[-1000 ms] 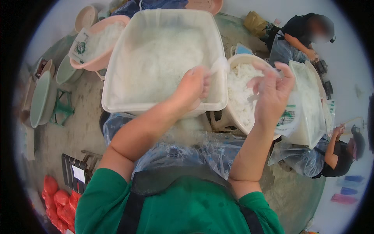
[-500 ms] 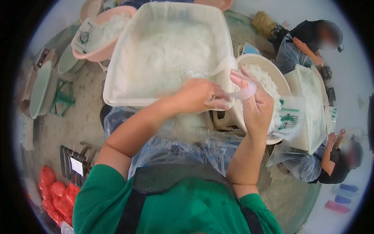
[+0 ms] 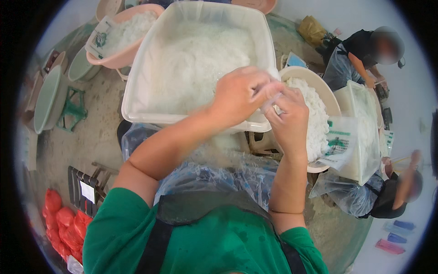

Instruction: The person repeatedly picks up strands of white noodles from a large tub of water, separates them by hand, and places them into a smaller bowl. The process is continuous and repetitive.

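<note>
My left hand (image 3: 239, 91) and my right hand (image 3: 287, 116) meet over the right edge of a large white tub (image 3: 130, 91), fingers curled round a translucent white strand (image 3: 273, 101). The fingertips overlap and are blurred, so I cannot tell exactly which grip where. Inside the tub lies a pale, fluffy, wet-looking mass (image 3: 191, 55). Beside my right hand a cream round basin (image 3: 331, 93) holds clumped white material (image 3: 315, 137), with a printed plastic bag (image 3: 342, 137) at its edge.
A pink oval tub (image 3: 118, 61) and green basins (image 3: 48, 98) stand leftward, beside a green stool (image 3: 70, 109). Red bags (image 3: 64, 223) and a folding chair (image 3: 82, 187) are lower left. Two people (image 3: 351, 59) work at the right, near a rectangular container (image 3: 365, 132).
My left hand has moved rightward and up to meet my right hand, whose raised, spread fingers have curled inward and moved left. The white strand is now bunched between both hands.
</note>
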Demonstrator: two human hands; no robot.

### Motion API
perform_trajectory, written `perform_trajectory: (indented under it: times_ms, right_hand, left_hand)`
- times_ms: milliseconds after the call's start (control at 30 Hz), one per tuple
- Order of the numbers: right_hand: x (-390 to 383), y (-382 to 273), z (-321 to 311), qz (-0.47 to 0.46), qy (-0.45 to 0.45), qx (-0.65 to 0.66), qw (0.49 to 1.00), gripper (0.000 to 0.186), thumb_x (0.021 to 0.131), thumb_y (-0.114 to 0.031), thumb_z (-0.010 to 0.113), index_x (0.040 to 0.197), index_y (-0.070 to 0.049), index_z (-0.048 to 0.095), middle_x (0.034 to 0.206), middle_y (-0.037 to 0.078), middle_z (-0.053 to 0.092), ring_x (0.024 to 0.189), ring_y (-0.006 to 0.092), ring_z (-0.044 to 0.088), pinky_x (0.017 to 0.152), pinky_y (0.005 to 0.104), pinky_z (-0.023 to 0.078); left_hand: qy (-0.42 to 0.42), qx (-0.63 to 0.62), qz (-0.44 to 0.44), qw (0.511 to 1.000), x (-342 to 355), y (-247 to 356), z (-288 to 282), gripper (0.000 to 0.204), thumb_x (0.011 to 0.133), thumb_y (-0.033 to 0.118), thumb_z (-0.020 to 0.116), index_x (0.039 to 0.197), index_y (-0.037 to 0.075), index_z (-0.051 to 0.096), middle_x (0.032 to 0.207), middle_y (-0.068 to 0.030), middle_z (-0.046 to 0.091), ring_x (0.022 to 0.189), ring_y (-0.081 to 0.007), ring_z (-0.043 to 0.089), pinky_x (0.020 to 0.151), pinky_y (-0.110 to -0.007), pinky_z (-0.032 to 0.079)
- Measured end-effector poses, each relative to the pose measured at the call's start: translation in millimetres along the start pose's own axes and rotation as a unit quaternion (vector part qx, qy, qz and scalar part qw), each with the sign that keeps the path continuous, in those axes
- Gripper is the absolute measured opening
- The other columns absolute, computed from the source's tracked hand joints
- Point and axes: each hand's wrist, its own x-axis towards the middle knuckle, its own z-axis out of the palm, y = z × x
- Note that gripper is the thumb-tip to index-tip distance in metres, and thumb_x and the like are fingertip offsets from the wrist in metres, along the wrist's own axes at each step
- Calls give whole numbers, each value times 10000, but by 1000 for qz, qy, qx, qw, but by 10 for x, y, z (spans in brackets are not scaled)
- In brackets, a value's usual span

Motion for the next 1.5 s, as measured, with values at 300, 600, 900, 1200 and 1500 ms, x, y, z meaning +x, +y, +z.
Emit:
perform_trajectory:
  times_ms: [300, 600, 900, 1200, 1500]
  right_hand:
    - [-178, 489, -184, 204, 249, 565, 760, 268, 908, -254, 511, 1111, -81, 536, 1370, 157, 373, 1236, 302, 400, 1020, 433, 304]
    - [-132, 127, -323, 137, 77, 805, 572, 258, 962, -312, 381, 1051, -98, 495, 1025, 158, 620, 491, 178, 488, 440, 226, 347]
    - [-194, 288, -41, 153, 65, 329, 929, 505, 833, -68, 558, 1291, -46, 344, 1200, 165, 514, 1094, 222, 488, 940, 319, 364]
    - [294, 246, 349, 203, -21, 244, 948, 147, 877, -204, 554, 876, -60, 586, 660, 24, 531, 645, 118, 493, 598, 264, 398]
    - [495, 1399, 1203, 109, -114, -367, 917, 146, 807, -143, 566, 951, -126, 579, 994, 84, 578, 885, 269, 574, 705, 405, 460]
  left_hand:
    - [-202, -207, -120, 950, -168, -161, -70, 263, 883, 251, 363, 1008, 66, 502, 993, -52, 513, 972, -175, 458, 871, -313, 336]
    - [89, -430, -320, 840, -92, -445, 471, 114, 796, 119, 408, 684, 95, 407, 582, 1, 357, 516, -132, 321, 471, -286, 275]
    - [-165, -706, -184, 663, 300, 110, -186, 248, 882, 166, 403, 646, 149, 330, 569, 55, 252, 482, -72, 194, 425, -242, 186]
    - [-174, -380, -161, 894, 294, -717, -360, 306, 948, 317, 393, 910, 61, 555, 775, 1, 513, 636, -65, 424, 535, -185, 343]
    - [295, -514, -223, 774, 516, -2089, -1001, 231, 894, 248, 439, 776, 49, 451, 641, -2, 364, 512, -123, 292, 487, -264, 274]
